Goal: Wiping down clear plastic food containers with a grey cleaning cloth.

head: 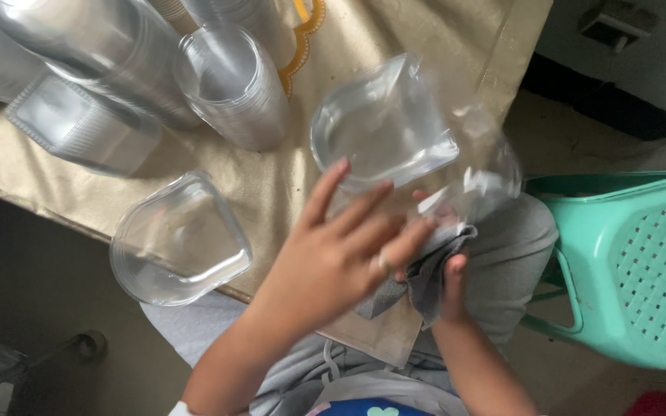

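Here left hand (333, 262) spread flat against clear plastic container (383, 135); right hand (449, 285) pinching grey cloth (418, 281) beneath, over bench (271, 177) edge.

Left hand (341, 254) spread flat, right hand (449, 285) curled in a grip.

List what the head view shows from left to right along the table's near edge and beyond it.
Clear tub → left hand → grey cloth → right hand → green stool.
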